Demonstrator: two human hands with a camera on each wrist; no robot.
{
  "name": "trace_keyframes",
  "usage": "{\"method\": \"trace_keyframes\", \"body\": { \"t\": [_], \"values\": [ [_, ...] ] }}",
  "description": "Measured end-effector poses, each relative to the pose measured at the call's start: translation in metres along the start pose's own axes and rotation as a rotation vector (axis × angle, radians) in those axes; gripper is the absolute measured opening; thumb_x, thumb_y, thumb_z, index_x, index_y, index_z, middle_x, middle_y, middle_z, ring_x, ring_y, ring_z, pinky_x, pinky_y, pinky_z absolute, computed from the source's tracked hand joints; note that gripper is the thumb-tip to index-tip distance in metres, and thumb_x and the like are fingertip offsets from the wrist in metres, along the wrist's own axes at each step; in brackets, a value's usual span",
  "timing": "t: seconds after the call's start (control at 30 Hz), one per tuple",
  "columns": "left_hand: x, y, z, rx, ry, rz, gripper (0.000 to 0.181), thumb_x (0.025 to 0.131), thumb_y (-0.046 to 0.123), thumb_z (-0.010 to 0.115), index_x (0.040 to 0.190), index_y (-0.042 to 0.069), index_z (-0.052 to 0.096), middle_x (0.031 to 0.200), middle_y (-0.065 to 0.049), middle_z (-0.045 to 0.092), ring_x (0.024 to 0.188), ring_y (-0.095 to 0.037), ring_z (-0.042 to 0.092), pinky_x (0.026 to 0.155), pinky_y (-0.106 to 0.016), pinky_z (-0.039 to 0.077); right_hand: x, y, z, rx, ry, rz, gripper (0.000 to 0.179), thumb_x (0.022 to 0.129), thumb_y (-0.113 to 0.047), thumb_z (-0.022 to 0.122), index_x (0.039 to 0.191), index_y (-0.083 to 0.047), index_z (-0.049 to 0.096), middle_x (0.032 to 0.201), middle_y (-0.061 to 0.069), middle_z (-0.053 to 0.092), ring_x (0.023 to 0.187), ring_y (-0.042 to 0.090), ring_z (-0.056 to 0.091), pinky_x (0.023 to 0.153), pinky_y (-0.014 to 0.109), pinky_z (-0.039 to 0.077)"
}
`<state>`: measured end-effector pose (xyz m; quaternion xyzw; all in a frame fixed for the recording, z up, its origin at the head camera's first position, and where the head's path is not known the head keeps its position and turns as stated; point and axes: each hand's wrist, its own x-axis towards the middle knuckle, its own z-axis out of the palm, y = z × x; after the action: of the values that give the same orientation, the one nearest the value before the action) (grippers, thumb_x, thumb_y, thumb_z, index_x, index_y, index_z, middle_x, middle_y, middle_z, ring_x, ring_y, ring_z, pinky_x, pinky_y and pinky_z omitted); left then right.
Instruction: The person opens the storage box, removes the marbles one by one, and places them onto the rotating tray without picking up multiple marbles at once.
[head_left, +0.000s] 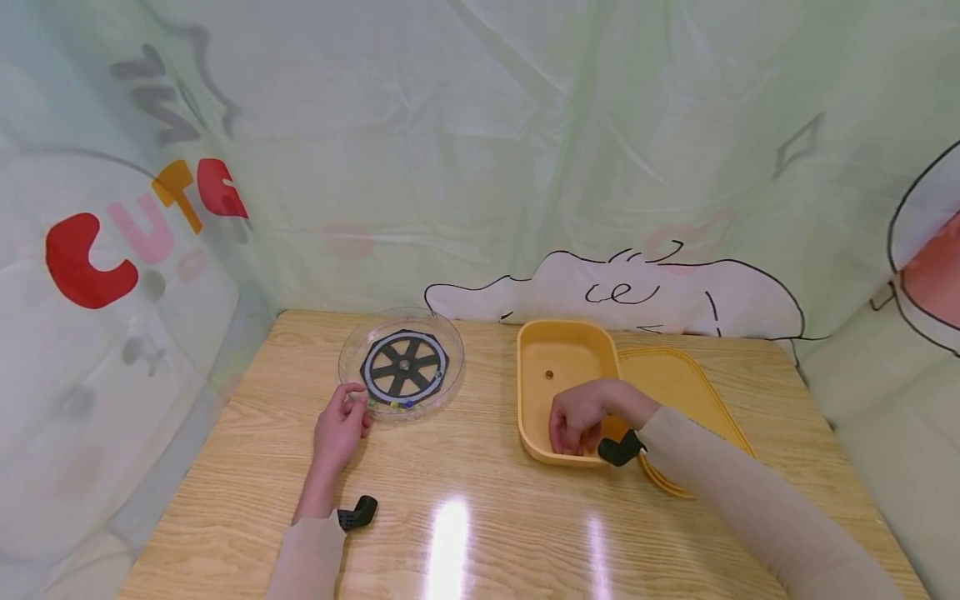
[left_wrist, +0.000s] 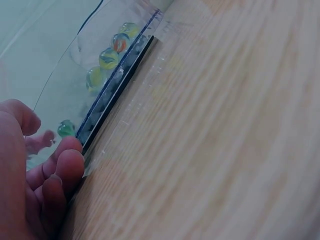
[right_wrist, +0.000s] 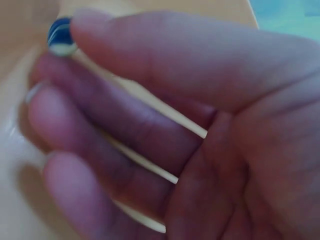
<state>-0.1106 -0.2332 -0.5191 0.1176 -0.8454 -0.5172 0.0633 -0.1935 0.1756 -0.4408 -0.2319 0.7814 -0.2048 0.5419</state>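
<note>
In the right wrist view, a dark blue and white marble point(right_wrist: 61, 36) is pinched between the thumb and index finger of my right hand point(right_wrist: 150, 100). That hand is down inside the near end of a yellow box point(head_left: 528, 417). A small brown marble point(head_left: 549, 374) lies farther back on the box floor. My left hand point(head_left: 341, 425) is at the near left rim of a clear round dish point(head_left: 452, 387), its fingers loosely bent against the edge. Several glass marbles point(left_wrist: 108, 58) sit along the dish's near side, a green one point(left_wrist: 66, 128) close to the left fingertips.
A black spoked disc point(head_left: 405, 367) shows at the dish's bottom. The yellow lid point(head_left: 667, 375) lies to the right of the box, partly behind my right forearm. Printed cloth point(head_left: 487, 167) hangs behind and beside the wooden table point(head_left: 465, 467).
</note>
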Motion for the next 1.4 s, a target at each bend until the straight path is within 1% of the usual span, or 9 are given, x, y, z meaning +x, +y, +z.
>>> {"method": "trace_keyframes", "body": {
  "t": [0.27,0.47,0.67,0.87,1.07,1.2,1.4],
  "values": [
    [0.0,0.0,0.001,-0.001,0.001,0.003,0.021,0.104,0.027,0.05,0.122,0.018,0.057,0.069,-0.006,0.064,0.057,-0.02,0.06,0.062,-0.031,0.047,0.006,0.008,0.001,0.124,-0.018,-0.05,0.01,0.08,-0.005,0.074,0.088,-0.011,0.077,0.077,0.003,0.071,0.061,0.01,0.06,0.054,0.021,0.05],
    [0.0,-0.001,0.0,0.019,0.006,0.006,0.022,0.103,0.026,0.05,0.123,0.018,0.057,0.07,-0.005,0.064,0.058,-0.02,0.06,0.065,-0.032,0.044,0.005,0.008,-0.001,0.174,-0.014,-0.085,0.008,0.081,-0.007,0.076,0.089,-0.008,0.077,0.078,0.006,0.071,0.062,0.011,0.06,0.055,0.021,0.049],
    [-0.001,0.0,0.001,0.021,0.005,0.006,0.022,0.103,0.025,0.05,0.123,0.017,0.057,0.07,-0.005,0.064,0.058,-0.02,0.06,0.064,-0.031,0.045,-0.001,0.009,-0.004,0.212,0.039,-0.123,0.009,0.081,-0.007,0.076,0.09,-0.005,0.075,0.081,0.008,0.072,0.062,0.013,0.058,0.057,0.023,0.051],
    [-0.001,0.001,0.001,0.024,0.011,0.008,0.022,0.103,0.024,0.05,0.122,0.018,0.057,0.07,-0.005,0.064,0.058,-0.019,0.06,0.063,-0.03,0.046,-0.004,0.011,-0.004,0.264,0.095,-0.176,0.008,0.083,-0.007,0.075,0.09,-0.003,0.074,0.082,0.007,0.071,0.063,0.013,0.057,0.06,0.025,0.051],
    [-0.001,0.0,0.001,0.029,0.008,-0.003,0.022,0.103,0.025,0.049,0.123,0.018,0.057,0.071,-0.005,0.064,0.059,-0.02,0.06,0.064,-0.031,0.046,-0.008,0.013,-0.005,0.34,0.121,-0.242,0.013,0.084,-0.009,0.074,0.092,0.0,0.071,0.083,0.007,0.069,0.071,0.015,0.059,0.064,0.028,0.053],
    [-0.001,0.001,0.001,0.029,0.01,0.001,0.022,0.103,0.026,0.05,0.123,0.018,0.057,0.071,-0.005,0.064,0.059,-0.019,0.06,0.064,-0.031,0.046,-0.012,0.013,-0.005,0.383,0.144,-0.294,0.013,0.085,-0.009,0.073,0.092,0.002,0.069,0.085,0.007,0.068,0.072,0.016,0.058,0.067,0.03,0.053],
    [-0.001,0.0,0.001,0.031,0.01,-0.001,0.022,0.103,0.025,0.05,0.123,0.018,0.057,0.071,-0.005,0.064,0.059,-0.019,0.06,0.062,-0.03,0.046,-0.016,0.012,-0.004,0.4,0.217,-0.373,0.014,0.088,-0.007,0.07,0.095,0.004,0.067,0.089,0.01,0.068,0.073,0.018,0.059,0.069,0.032,0.054]
  ]
}}
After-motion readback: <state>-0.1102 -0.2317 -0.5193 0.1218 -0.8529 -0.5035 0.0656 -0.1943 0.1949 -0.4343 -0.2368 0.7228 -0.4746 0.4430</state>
